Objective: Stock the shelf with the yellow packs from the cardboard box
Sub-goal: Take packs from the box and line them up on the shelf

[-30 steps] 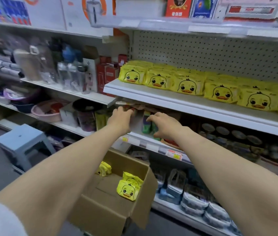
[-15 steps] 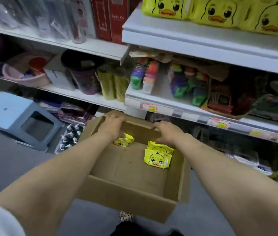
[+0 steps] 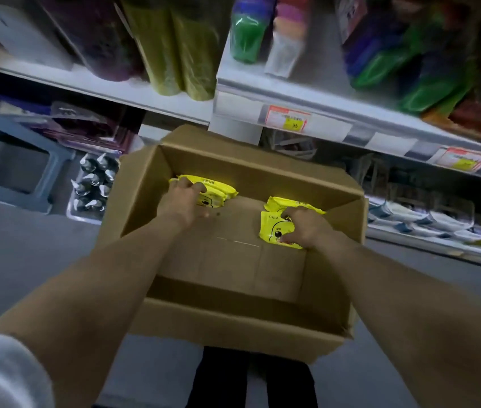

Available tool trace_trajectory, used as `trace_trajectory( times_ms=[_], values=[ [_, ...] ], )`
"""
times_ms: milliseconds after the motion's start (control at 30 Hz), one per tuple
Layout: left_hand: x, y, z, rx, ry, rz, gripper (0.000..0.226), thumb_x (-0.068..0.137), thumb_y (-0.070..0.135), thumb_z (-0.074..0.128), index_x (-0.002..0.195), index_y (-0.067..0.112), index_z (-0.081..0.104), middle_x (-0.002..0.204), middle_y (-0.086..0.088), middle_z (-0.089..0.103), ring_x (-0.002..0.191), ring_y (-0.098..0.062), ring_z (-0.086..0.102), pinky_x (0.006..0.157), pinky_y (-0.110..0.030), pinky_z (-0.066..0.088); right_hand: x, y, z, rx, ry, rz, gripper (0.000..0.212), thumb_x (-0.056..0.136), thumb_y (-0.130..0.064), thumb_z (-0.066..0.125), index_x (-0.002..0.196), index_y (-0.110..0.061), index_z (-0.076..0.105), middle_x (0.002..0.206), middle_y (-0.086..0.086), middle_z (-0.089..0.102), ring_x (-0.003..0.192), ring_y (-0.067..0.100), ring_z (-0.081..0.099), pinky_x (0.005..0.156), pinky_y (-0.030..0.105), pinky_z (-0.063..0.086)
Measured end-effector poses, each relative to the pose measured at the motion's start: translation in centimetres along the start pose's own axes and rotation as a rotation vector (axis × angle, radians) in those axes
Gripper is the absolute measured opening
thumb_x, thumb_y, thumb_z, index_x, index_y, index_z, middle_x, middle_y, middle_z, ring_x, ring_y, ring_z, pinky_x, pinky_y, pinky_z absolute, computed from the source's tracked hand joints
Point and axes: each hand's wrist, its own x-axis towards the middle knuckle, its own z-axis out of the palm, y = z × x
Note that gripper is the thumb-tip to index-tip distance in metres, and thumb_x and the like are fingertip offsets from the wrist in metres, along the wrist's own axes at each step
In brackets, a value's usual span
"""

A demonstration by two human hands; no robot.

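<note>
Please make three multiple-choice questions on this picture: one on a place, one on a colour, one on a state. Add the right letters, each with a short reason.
1. Where is the left hand? A on a shelf; B in the box; C on the floor.
2. What colour are the packs? A yellow; B red; C white.
3. What does the right hand do? A hangs free; B folds a flap; C grips one of the packs.
Key: B, it lies below the rim; A, bright yellow wrappers; C, its fingers curl round one.
</note>
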Motion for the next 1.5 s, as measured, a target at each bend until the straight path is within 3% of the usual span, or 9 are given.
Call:
trace_trajectory(
  times_ms=[233,533,767,867,967,1200,1333,1433,1500],
  values=[
    [4.2,-3.0,4.0,0.117,0.108,0.054,0.063,0.081,0.036,0.076,0.137,0.028,0.049,0.135,-0.009,0.043,0.125,-0.03,0.037,0.103,-0.043,0.038,5.0,1.9,4.8,0.016,-0.045,0.095,0.081,0.076,-0.041,0.079,0.143,-0.019,0.039,0.141,0.013,0.044,0.133,0.031,0.041,0.106,0.038,0.038],
    [5.7,-3.7,7.1,0.167,0.251,0.087,0.06,0.076,0.029,0.079,0.129,0.021,0.052,0.124,-0.013,0.047,0.111,-0.034,0.047,0.081,-0.045,0.047,7.1,2.8,9.1,0.073,0.06,0.185,0.089,0.071,-0.032,0.085,0.141,-0.014,0.034,0.142,0.011,0.035,0.134,0.032,0.036,0.107,0.039,0.035],
    [6.0,-4.2,9.1,0.246,0.277,0.094,0.068,0.08,0.033,0.075,0.138,0.021,0.043,0.119,-0.011,0.056,0.111,-0.033,0.051,0.089,-0.045,0.04,7.3,2.8,11.3,-0.18,0.052,0.292,0.105,0.055,-0.063,0.084,0.139,-0.02,0.037,0.142,0.008,0.038,0.141,0.035,0.023,0.106,0.042,0.033],
    [6.2,-4.2,9.4,0.278,0.326,0.094,0.058,0.078,0.034,0.075,0.129,0.02,0.051,0.114,-0.011,0.056,0.108,-0.033,0.049,0.087,-0.045,0.038,7.1,3.0,11.5,-0.106,0.07,0.278,0.1,0.057,-0.058,0.085,0.138,-0.024,0.039,0.14,0.008,0.042,0.139,0.033,0.027,0.103,0.042,0.038],
    [6.6,-3.6,9.3,0.331,0.357,0.108,0.046,0.072,0.032,0.08,0.111,0.015,0.06,0.106,-0.016,0.052,0.101,-0.037,0.048,0.08,-0.046,0.038,6.6,2.8,11.3,0.092,0.007,0.298,0.08,0.068,-0.042,0.086,0.129,-0.019,0.039,0.125,0.009,0.059,0.121,0.033,0.055,0.088,0.039,0.048],
    [6.2,-3.3,9.0,0.354,0.183,0.107,0.035,0.083,0.037,0.07,0.108,0.016,0.059,0.114,-0.011,0.063,0.12,-0.033,0.044,0.102,-0.04,0.032,4.6,1.7,10.5,0.23,0.025,0.252,0.073,0.072,-0.043,0.083,0.126,-0.018,0.041,0.117,0.01,0.063,0.113,0.033,0.059,0.079,0.037,0.048],
    [4.4,-2.6,8.0,0.175,-0.063,-0.04,0.033,0.094,0.045,0.057,0.118,0.023,0.049,0.109,-0.018,0.065,0.106,-0.039,0.057,0.084,-0.038,0.046,3.3,1.2,9.8,0.276,0.021,0.235,0.074,0.068,-0.047,0.084,0.122,-0.015,0.045,0.118,0.011,0.063,0.113,0.033,0.059,0.08,0.036,0.048],
    [2.2,-1.6,7.6,0.115,-0.062,-0.03,0.04,0.1,0.044,0.045,0.137,0.027,0.04,0.114,-0.02,0.064,0.106,-0.041,0.059,0.082,-0.039,0.045,1.7,1.2,9.0,0.346,0.037,0.222,0.074,0.069,-0.047,0.084,0.122,-0.013,0.046,0.119,0.011,0.063,0.114,0.032,0.059,0.081,0.034,0.047],
    [1.0,-0.9,7.5,0.068,-0.083,-0.047,0.039,0.103,0.042,0.038,0.137,0.024,0.039,0.115,-0.021,0.063,0.106,-0.042,0.059,0.083,-0.04,0.045,0.6,1.4,8.3,0.387,0.06,0.216,0.073,0.071,-0.047,0.083,0.121,-0.009,0.047,0.12,0.012,0.063,0.114,0.032,0.058,0.081,0.033,0.046]
  ],
)
